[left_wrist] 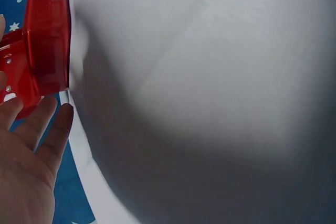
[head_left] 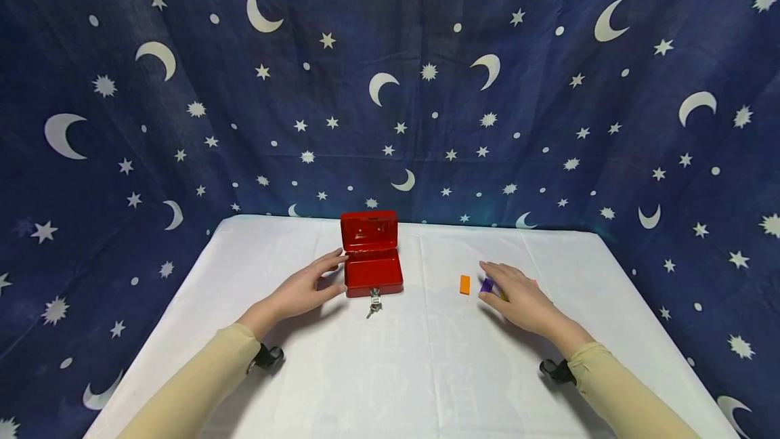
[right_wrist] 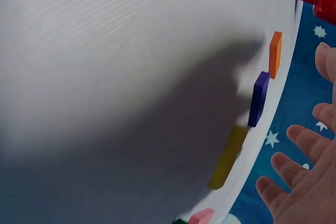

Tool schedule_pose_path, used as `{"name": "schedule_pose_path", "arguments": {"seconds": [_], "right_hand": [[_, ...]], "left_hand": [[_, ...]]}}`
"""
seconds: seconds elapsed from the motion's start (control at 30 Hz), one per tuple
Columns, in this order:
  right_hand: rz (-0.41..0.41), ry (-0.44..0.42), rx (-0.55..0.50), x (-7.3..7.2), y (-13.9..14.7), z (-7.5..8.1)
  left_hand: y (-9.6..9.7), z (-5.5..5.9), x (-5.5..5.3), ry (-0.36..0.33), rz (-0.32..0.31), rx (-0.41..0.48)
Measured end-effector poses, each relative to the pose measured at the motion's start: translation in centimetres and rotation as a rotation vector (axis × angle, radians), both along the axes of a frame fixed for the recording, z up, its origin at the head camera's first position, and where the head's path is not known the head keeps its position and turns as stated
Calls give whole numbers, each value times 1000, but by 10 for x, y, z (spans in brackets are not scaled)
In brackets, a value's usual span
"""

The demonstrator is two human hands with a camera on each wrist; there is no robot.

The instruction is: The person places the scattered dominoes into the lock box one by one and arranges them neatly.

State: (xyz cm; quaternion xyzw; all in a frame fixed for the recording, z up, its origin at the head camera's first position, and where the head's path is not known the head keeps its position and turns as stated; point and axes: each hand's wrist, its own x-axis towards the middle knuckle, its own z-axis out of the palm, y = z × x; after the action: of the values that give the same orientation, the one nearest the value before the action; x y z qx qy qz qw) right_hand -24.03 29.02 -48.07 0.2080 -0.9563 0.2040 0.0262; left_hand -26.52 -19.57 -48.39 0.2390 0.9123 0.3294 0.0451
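Note:
A small red metal cash box (head_left: 358, 292) stands with its lid (head_left: 369, 232) raised; a set of keys (head_left: 370, 311) hangs at its front latch. My left hand (head_left: 301, 291) is at the box's left side, fingers spread and thumb apart, fingertips right at the edge. Over a row of small flat blocks hovers my right hand (head_left: 521, 298), its fingers loosely extended and nothing gripped. An orange block (head_left: 465, 285) lies left of that hand, and a purple block (head_left: 487, 285) shows by its thumb. The right wrist view also has a yellow block (right_wrist: 229, 158) and a pink block (right_wrist: 202, 217).
A white cloth (head_left: 378, 371) covers the table. Behind and around it hangs a dark blue curtain (head_left: 426, 120) with moons and stars. In the right wrist view, a dark piece (right_wrist: 180, 221) peeks in beside the pink block. Each wrist wears a black strap.

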Motion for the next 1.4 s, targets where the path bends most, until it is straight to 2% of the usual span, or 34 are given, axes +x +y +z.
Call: {"name": "schedule_pose_path", "arguments": {"seconds": [0.33, 0.7, 1.07, 1.4], "right_hand": [[15, -19, 6, -6, -12, 2], [4, -17, 19, -12, -14, 3], [-36, -57, 54, -16, -14, 2], [-53, -82, 31, -21, -15, 0]], "left_hand": [[4, -4, -5, -32, 18, 0], [5, -5, -9, -58, -7, -15], [6, -5, -10, -45, 6, -22], [5, -9, -11, -29, 20, -9]]}}
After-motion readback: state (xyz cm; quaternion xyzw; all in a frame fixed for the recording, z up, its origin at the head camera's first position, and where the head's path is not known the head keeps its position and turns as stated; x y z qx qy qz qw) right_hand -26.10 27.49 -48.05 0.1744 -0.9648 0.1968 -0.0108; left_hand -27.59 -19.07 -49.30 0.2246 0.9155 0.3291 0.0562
